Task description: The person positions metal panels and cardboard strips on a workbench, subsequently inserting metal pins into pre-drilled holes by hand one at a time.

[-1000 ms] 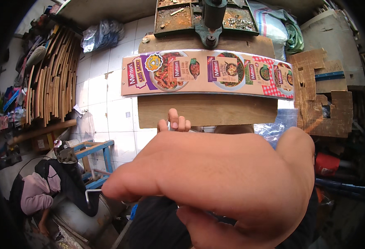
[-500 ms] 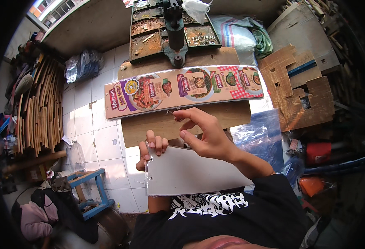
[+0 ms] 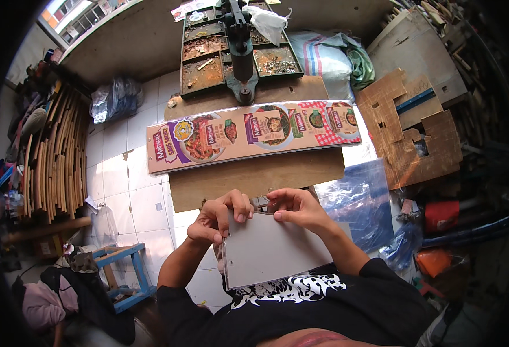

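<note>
A grey flat board (image 3: 277,246) with small holes along its left edge is held tilted in front of my chest. My left hand (image 3: 222,217) is closed round its upper left corner, the thumb near a hole and the fingers over the top edge. My right hand (image 3: 301,211) is at the upper edge, its thumb against the board and its fingers curled beyond; part of their grip is hidden. Beyond both hands, a long printed food panel (image 3: 254,136) lies face up on a wooden bench (image 3: 260,173).
A dark metal hand press (image 3: 243,66) stands behind the panel, amid a green compartment tray (image 3: 202,75) of small parts. Thin boards (image 3: 55,156) are stacked at left, near a blue stool frame (image 3: 121,254). Clear blue plastic sheeting (image 3: 358,202) and cut-out boards (image 3: 428,139) lie at right.
My right hand has come down from near the printed panel to the board's upper edge. The left hand has shifted onto the corner, and the board has moved slightly right.
</note>
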{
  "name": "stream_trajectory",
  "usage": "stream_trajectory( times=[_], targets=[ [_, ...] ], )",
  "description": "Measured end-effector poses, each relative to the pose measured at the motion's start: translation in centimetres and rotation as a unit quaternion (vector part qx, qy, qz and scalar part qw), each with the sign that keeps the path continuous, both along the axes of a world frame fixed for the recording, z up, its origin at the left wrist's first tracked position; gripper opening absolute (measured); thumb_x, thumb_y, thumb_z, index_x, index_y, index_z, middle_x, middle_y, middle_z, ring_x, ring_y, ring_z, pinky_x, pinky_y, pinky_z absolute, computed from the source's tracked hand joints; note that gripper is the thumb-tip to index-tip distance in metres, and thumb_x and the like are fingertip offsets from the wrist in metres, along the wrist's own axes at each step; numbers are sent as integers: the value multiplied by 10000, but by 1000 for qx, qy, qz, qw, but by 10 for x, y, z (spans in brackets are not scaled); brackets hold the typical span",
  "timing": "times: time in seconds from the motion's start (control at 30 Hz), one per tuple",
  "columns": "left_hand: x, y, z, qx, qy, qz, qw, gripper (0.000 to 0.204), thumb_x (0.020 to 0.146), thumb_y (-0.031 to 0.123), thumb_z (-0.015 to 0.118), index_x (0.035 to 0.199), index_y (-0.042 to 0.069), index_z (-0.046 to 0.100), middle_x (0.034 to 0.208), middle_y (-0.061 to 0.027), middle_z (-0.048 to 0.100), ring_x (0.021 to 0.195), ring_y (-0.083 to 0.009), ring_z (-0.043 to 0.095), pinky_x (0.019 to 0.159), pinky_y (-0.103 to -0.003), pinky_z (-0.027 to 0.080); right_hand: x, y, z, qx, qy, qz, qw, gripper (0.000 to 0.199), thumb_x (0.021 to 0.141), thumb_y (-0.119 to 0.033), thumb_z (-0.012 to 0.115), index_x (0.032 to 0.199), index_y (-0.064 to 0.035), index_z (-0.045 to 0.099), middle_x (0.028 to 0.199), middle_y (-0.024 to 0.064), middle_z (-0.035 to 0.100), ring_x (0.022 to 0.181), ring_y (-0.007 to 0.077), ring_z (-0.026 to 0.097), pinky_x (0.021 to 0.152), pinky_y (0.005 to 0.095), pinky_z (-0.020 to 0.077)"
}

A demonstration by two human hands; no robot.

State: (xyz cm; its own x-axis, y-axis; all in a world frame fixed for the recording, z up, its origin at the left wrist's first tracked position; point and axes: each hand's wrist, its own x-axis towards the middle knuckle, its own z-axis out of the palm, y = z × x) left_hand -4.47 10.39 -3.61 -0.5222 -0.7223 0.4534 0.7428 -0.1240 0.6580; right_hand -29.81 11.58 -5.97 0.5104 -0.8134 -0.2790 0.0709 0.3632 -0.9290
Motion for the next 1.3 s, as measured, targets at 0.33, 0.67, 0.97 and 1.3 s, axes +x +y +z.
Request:
stream_trajectory(
  times=[0.33,0.67,0.97,1.3],
  targets=[
    [6,-18,13,-40,-98,-20,994,238,754,284,775,839,108,639,1255,-179,496,1264,-353,449,1081,-493,327,-13,-11,3,129,-108,-21,985,467,818,16,749,1248,40,570,1066,66,651,938,109,628,840,244,537],
    [2,37,-19,93,-62,69,991,1154,717,671,744,1520,15,237,1485,-222,363,1373,-362,376,1110,-523,311,-43,-16,18,31,-81,-168,982,451,812,22,753,1229,43,584,1059,79,656,931,113,636,846,235,532],
    [-2,59,-33,176,-179,198,947,709,901,271,701,1426,-73,370,1318,-167,535,1242,-261,518,1048,-391,410,-27,-25,34,-43,-11,-213,976,421,834,0,750,1222,30,591,1052,69,656,956,100,625,877,236,519],
    [-19,56,-22,203,-113,283,931,461,936,105,555,1357,-55,459,1278,-201,584,1188,-289,592,1023,-428,472,-22,-31,29,-64,5,-195,979,404,857,0,729,1235,29,589,1058,68,658,955,97,628,875,231,521]
  ],
)
